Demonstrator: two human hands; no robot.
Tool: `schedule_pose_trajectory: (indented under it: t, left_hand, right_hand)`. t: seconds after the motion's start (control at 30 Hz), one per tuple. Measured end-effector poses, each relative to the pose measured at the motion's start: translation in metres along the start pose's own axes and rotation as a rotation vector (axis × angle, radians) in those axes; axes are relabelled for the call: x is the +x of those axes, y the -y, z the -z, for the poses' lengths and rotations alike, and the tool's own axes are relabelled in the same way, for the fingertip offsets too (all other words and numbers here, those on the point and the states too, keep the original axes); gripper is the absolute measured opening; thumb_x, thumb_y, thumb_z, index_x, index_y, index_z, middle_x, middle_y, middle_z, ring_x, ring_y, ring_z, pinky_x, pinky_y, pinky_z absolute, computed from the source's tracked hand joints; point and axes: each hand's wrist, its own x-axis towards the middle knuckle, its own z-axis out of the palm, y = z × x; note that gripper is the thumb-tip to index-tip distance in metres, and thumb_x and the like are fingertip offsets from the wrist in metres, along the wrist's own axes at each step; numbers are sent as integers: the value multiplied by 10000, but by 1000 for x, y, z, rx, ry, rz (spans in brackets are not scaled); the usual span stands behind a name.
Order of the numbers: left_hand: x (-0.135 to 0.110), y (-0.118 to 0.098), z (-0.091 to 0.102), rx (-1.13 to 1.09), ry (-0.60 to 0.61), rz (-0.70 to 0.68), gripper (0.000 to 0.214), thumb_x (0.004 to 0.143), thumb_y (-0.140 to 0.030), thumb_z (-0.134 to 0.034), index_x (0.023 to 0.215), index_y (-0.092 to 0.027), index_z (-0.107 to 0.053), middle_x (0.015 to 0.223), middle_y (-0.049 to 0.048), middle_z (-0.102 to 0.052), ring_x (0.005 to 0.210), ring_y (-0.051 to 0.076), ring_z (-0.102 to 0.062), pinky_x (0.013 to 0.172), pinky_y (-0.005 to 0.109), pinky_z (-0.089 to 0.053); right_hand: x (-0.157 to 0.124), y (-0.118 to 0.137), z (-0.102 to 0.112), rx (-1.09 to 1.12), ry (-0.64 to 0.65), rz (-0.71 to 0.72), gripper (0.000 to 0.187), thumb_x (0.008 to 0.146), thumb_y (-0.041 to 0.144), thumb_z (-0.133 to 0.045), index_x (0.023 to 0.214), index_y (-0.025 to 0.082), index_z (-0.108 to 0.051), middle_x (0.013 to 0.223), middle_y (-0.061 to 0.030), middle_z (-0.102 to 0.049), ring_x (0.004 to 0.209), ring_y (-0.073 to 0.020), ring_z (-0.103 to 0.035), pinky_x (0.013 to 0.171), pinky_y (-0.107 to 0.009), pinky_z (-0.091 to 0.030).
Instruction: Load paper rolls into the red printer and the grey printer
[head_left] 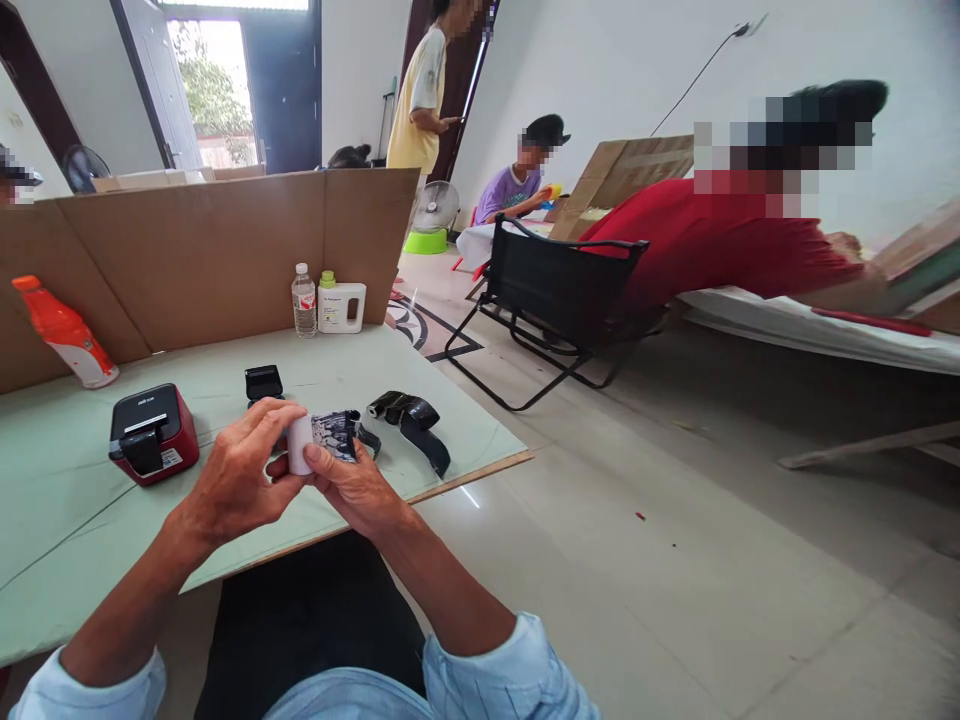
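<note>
My left hand (241, 472) and my right hand (352, 487) are both closed on a small white paper roll (301, 443) with a dark printed strip (334, 432) trailing from it, held just above the pale green table (60, 470). Left of my hands sits a red and black label printer (152, 433). Behind the roll lies a small black lid (264, 382). A black curled film strip (414, 423) lies on the table to the right of my hands.
A cardboard screen (202, 250) stands along the table's back, with an orange bottle (64, 332), a clear water bottle (304, 301) and a white jug (341, 304) before it. A black folding chair (551, 290) stands to the right. Other people are further back.
</note>
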Motion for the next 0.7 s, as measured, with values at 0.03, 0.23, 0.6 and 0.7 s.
schedule_pose_trajectory:
  t: [0.03, 0.23, 0.6, 0.7]
  left_hand:
    - [0, 0, 0, 17, 8, 8, 502, 816, -95, -712, 1298, -200, -622, 1192, 118, -717, 1085, 270, -724, 913, 387, -636]
    - [-4, 12, -14, 165, 71, 31, 486, 791, -58, -669, 1259, -175, -614, 1176, 141, -703, 1086, 306, -711, 902, 419, -636]
    - [-7, 4, -3, 57, 11, -7, 510, 841, -70, -666, 1326, -204, -581, 1154, 106, -658, 1050, 249, -679, 900, 374, -621]
    - [-11, 4, -7, 94, 50, 28, 491, 817, -61, -666, 1286, -187, -593, 1116, 108, -640, 1012, 254, -671, 881, 380, -623]
  right_hand:
    - [1, -1, 1, -10, -15, 4, 495, 752, 557, -938, 1035, 179, -790, 862, -77, -811, 909, -279, -800, 874, -430, -651]
    - [12, -17, 10, -113, -122, 69, 421, 735, 550, -939, 912, 191, -810, 810, -41, -793, 876, -249, -781, 863, -393, -643]
    - [11, -15, 13, 52, 123, -77, 483, 780, 568, -919, 1055, 198, -775, 923, -65, -804, 958, -270, -787, 873, -403, -651]
    - [12, -25, 16, 37, 70, -66, 471, 773, 552, -927, 1052, 203, -776, 919, -59, -796, 920, -261, -780, 849, -401, -648]
